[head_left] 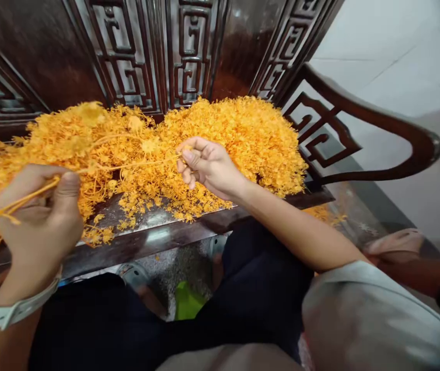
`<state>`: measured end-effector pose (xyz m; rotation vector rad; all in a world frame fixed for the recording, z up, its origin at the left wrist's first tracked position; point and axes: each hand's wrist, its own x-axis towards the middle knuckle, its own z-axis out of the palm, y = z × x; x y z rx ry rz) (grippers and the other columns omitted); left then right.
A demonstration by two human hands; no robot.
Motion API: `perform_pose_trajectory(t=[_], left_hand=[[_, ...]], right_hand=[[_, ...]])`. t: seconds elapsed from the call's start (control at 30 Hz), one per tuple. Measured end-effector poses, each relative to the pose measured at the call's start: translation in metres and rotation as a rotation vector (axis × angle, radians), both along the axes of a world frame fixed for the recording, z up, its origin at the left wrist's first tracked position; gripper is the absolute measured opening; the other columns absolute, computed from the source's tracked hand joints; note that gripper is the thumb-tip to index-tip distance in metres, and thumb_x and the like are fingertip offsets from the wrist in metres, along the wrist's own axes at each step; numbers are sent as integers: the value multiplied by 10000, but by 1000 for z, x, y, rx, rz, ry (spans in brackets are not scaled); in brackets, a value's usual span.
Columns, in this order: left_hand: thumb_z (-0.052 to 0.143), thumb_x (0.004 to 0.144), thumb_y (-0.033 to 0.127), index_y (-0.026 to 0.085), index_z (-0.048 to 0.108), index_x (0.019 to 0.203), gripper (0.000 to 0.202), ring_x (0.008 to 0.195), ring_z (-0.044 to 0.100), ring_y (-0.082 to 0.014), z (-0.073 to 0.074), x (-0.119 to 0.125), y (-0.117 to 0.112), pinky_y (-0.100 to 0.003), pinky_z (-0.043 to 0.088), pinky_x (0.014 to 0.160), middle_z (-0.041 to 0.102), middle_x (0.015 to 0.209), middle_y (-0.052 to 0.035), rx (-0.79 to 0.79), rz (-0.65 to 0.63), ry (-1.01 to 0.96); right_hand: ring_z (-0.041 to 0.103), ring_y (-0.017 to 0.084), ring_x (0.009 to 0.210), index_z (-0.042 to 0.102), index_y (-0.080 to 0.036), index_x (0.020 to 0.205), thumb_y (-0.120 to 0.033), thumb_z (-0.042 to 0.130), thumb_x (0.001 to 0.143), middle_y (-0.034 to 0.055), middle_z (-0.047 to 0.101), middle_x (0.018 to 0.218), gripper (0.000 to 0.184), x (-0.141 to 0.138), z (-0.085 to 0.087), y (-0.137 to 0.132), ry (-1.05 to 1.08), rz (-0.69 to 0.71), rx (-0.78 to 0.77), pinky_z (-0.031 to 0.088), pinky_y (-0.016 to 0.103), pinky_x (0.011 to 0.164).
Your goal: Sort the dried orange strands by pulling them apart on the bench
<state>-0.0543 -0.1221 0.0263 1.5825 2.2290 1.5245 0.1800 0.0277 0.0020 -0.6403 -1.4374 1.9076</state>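
Observation:
A thin orange plastic flower stem point(127, 166) stretches between my two hands above a large heap of orange artificial flowers point(235, 123). Its left part is pinched between the thumb and fingers of my left hand point(42, 211), with stem ends sticking out past the palm. My right hand point(208, 165) pinches the other end with thumb and forefinger, its remaining fingers loosely curled. A few pale orange blossoms point(150, 147) hang close to the stem, between the hands. Exactly what sits in the right fingertips is too small to make out.
The flowers lie on a dark wooden bench point(158, 234) with a carved backrest point(192, 51) and a curved armrest point(378, 134) at right. Below are my shoes point(134, 275) and a bright green object point(189, 301). Another person's foot point(397, 242) shows at right, near loose orange flowers point(326, 214).

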Motion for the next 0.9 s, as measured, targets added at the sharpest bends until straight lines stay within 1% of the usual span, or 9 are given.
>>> perform_pose_trajectory(t=[0.07, 0.17, 0.23, 0.3, 0.4, 0.53, 0.67, 0.8, 0.9], left_hand=[[721, 789, 250, 202, 702, 807, 55, 578, 513, -153, -10, 9, 7, -314, 363, 581, 616, 673, 2, 3, -33, 91], [723, 829, 245, 200, 729, 806, 51, 593, 550, -152, -23, 20, 15, -307, 381, 589, 635, 674, -3, 40, -65, 110], [706, 855, 235, 189, 721, 814, 63, 620, 550, -148, -26, 21, 22, -299, 379, 602, 625, 691, -4, 89, -24, 93], [693, 874, 221, 176, 707, 814, 77, 612, 528, -131, -28, 18, 29, -284, 360, 587, 610, 687, 2, 83, -32, 74], [681, 903, 200, 163, 698, 814, 97, 580, 488, -107, -34, 15, 40, -270, 328, 554, 583, 647, 17, -2, -142, 40], [694, 950, 213, 166, 686, 819, 139, 558, 444, -100, -46, 24, 45, -276, 312, 530, 549, 636, 23, -53, -279, -76], [684, 998, 285, 184, 670, 810, 214, 567, 455, -112, -53, 41, 45, -278, 328, 531, 545, 651, 16, -89, -398, -102], [669, 1011, 294, 191, 663, 807, 228, 608, 476, -126, -60, 53, 46, -279, 361, 579, 571, 684, 6, -166, -530, -56], [644, 1023, 276, 191, 669, 829, 213, 614, 486, -125, -64, 55, 46, -276, 357, 585, 570, 679, 12, -233, -599, -29]], right_hand=[[561, 79, 562, 582, -226, 992, -532, 851, 839, -24, 642, 764, 436, 14, -3, 25, -29, -118, 68, 441, 230, 448], [470, 76, 508, 588, -252, 985, -492, 735, 930, -35, 596, 733, 286, 49, -13, 78, -80, -494, 150, 374, 223, 411], [500, 98, 543, 610, -275, 1023, -520, 616, 996, -11, 618, 780, 246, 76, -22, 109, -143, -737, 217, 419, 230, 442], [615, 144, 686, 642, -304, 1125, -576, 542, 1021, 38, 692, 958, 308, 97, -32, 127, -254, -817, 351, 545, 278, 554], [689, 269, 1122, 629, -355, 1340, -689, 580, 973, 86, 663, 1345, 499, 104, -43, 125, -473, -691, 647, 646, 446, 873], [524, 358, 1452, 591, -323, 1452, -815, 532, 943, 118, 541, 1540, 710, 83, -35, 94, -560, -511, 879, 515, 554, 1158], [615, 289, 1329, 574, -270, 1459, -826, 343, 1009, 100, 637, 1406, 752, 61, -11, 58, -413, -260, 784, 526, 482, 1124], [647, 266, 1197, 615, -229, 1401, -747, 559, 985, 94, 675, 1288, 667, 46, -6, 33, -408, 76, 862, 551, 416, 986], [646, 204, 930, 713, -196, 1074, -559, 612, 1031, 39, 682, 924, 379, 39, -12, 25, -416, 278, 935, 506, 367, 889]])
